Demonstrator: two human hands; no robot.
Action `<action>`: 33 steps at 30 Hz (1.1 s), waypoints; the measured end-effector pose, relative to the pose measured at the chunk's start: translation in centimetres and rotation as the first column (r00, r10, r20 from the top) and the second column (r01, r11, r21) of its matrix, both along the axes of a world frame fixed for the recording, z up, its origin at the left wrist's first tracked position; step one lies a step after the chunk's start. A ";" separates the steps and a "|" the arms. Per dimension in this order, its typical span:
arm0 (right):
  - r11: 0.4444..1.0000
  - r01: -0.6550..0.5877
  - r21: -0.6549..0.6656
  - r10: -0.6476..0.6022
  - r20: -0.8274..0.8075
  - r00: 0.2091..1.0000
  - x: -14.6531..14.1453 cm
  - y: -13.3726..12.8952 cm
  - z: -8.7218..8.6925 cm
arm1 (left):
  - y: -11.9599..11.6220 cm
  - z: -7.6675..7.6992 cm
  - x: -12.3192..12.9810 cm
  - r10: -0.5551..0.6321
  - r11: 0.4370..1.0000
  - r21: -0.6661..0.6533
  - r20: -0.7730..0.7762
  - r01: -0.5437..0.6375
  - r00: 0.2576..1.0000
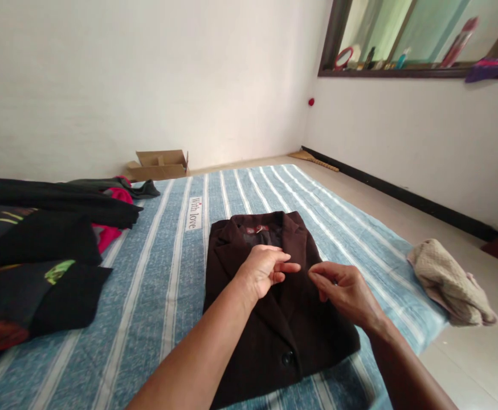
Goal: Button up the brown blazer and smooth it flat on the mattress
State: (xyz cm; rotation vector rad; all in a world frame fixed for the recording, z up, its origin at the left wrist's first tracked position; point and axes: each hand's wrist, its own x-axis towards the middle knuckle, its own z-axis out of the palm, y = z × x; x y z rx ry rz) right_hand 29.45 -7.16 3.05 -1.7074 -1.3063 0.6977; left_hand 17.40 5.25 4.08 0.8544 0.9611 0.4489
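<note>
On the blue-and-white striped bed cover [155,273], head view: dark brown jacket [292,324] lies folded into a compact block, front up, collar [287,223] toward the far side, one dark button [288,358] visible near the close end. Left hand [266,269] over the upper front of the jacket, fingers part curled and spread from one another, nothing seen in them; contact with the fabric cannot be told. Right hand [338,287] over the jacket's right side, thumb and fingertips pinched together; whether fabric or anything thin sits between them cannot be told. The two hands are near each other but not touching. Left of the jacket, well apart: heap of dark clothes [65,239] with pink and green patches. Printed words "With love" [194,213] on the cover, just beyond the jacket's left far corner. Beige cloth [449,282] at the bed's right edge. Beyond the bed: open cardboard box [159,166] by the white wall [146,74]; round red-rimmed mirror [343,57] and bottles [403,58] along the window sill.
</note>
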 end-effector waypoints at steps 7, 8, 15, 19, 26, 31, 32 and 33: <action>0.989 0.128 0.078 -0.137 0.122 0.983 2.2 3.8 -2.1 | 2.7 -0.5 2.8 -0.037 0.997 -0.073 -0.018 0.036 0.999; 0.987 0.132 0.092 -0.146 0.177 0.973 2.5 4.3 -2.3 | 3.0 -0.7 2.9 -0.049 0.996 -0.072 -0.024 0.047 0.999; 0.989 0.147 0.023 -0.139 0.501 0.854 2.9 6.0 -2.6 | 3.5 -1.7 2.9 -0.105 0.993 -0.056 -0.043 0.102 0.994; 0.988 0.150 -0.027 -0.109 0.561 0.821 2.8 6.4 -2.4 | 3.4 -2.0 2.8 -0.110 0.993 -0.040 -0.037 0.108 0.993; 0.982 0.155 -0.112 -0.026 0.723 0.690 3.0 7.0 -2.0 | 3.3 -2.3 2.8 -0.149 0.989 0.008 -0.018 0.149 0.989; 0.978 0.150 -0.144 0.031 0.815 0.579 3.0 7.7 -2.1 | 3.4 -2.7 2.8 -0.156 0.987 0.039 -0.014 0.156 0.988; 0.981 0.143 -0.134 0.025 0.808 0.588 3.1 7.8 -2.1 | 3.4 -2.7 2.8 -0.159 0.986 0.044 -0.012 0.159 0.987; 0.984 0.136 -0.117 0.008 0.787 0.617 3.2 7.8 -2.2 | 3.4 -2.8 2.8 -0.163 0.985 0.047 -0.011 0.164 0.987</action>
